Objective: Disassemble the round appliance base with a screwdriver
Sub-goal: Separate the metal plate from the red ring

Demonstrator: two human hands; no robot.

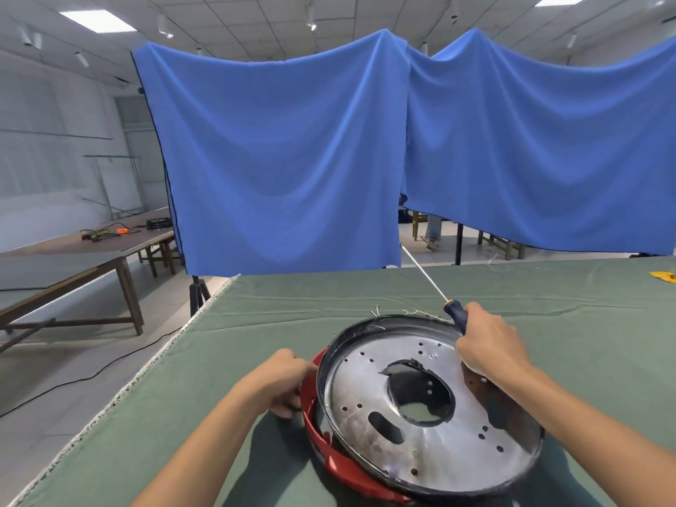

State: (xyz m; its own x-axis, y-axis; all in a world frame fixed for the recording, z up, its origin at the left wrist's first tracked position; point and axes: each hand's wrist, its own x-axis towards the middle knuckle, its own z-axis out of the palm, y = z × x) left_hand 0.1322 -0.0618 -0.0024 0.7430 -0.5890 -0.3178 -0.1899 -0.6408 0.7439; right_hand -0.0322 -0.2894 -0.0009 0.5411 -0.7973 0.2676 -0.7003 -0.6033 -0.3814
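The round appliance base (pixel 428 408) lies tilted on the green table: a silver metal plate with a black rim, several small holes and a large central opening, sitting in a red plastic shell (pixel 329 451). My left hand (pixel 281 386) grips the shell's left edge. My right hand (pixel 490 345) rests over the plate's far right rim and holds a screwdriver (pixel 455 316) by its dark blue handle. The thin metal shaft points up and away to the left, off the base.
The green cloth-covered table (pixel 329 298) ends at a left edge with floor below. Blue curtains (pixel 292 159) hang behind it. A yellow item (pixel 663 275) lies far right. Loose wire bits (pixel 376 309) lie behind the base. Brown tables (pixel 91 250) stand at left.
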